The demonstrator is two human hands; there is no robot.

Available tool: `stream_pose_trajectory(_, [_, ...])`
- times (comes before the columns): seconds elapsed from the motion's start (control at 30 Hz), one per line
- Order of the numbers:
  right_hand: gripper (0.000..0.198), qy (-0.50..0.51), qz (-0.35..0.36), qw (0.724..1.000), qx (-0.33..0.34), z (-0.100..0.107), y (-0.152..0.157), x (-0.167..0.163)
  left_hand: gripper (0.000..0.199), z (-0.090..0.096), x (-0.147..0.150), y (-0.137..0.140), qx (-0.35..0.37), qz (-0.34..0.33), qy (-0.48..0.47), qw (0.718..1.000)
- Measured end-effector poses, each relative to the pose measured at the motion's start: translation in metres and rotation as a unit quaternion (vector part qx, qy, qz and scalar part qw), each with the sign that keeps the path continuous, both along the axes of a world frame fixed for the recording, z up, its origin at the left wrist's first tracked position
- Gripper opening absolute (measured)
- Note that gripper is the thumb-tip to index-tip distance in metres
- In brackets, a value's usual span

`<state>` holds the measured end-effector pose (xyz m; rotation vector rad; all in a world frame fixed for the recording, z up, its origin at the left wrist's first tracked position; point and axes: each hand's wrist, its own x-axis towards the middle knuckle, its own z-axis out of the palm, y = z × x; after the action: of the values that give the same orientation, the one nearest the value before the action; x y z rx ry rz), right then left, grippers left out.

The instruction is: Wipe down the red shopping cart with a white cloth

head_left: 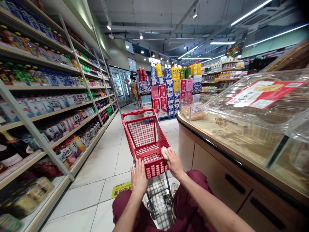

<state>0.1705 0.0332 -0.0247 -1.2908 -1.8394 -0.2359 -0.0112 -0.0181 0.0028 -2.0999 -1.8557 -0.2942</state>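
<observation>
A red plastic shopping cart [156, 168] with mesh walls stands right before my knees, its basket seemingly holding nothing. My left hand [139, 178] rests against the basket's near left corner with its fingers stretched out. At the near right corner, my right hand [174, 162] presses a crumpled cream-coloured cloth [164, 152] onto the red rim, its fingers curved over it. The cart's metal legs and wheels [151, 206] show between my shoes.
Drink shelves [43, 119] line the left side. On the right is a wooden counter [214, 170] with clear plastic food boxes [263, 96]. Stacked cartons [166, 96] topped with bottles stand ahead. A yellow floor sign [120, 189] lies on the tiles. A person [132, 88] is far off.
</observation>
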Motion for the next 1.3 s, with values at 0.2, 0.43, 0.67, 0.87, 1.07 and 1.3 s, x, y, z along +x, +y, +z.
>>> stream_pose_trajectory(0.2, [0.048,-0.051,0.104,0.993,0.030,-0.001,-0.006,-0.040,0.066,0.001,-0.002,0.000,-0.008,-0.004,-0.002,1.000])
stream_pose_trajectory(0.43, [0.048,-0.014,0.011,1.000,0.017,-0.001,-0.003,-0.009,0.069,-0.002,0.001,0.001,0.002,0.000,-0.009,1.000])
stream_pose_trajectory(0.67, [0.048,-0.051,0.066,0.996,0.004,0.000,0.000,-0.015,0.069,-0.004,-0.005,0.001,0.003,0.000,-0.007,1.000])
stream_pose_trajectory(0.87, [0.049,-0.051,0.082,0.995,0.022,-0.003,-0.001,-0.023,0.071,-0.003,-0.003,0.000,0.000,0.007,-0.013,1.000])
stream_pose_trajectory(1.07, [0.046,-0.021,0.035,0.999,-0.016,0.002,0.002,0.000,0.071,-0.003,-0.004,0.000,0.007,0.003,-0.010,1.000])
stream_pose_trajectory(1.3, [0.053,-0.031,0.100,0.994,0.030,-0.005,-0.002,-0.033,0.068,-0.003,-0.003,-0.001,0.000,0.008,-0.008,1.000])
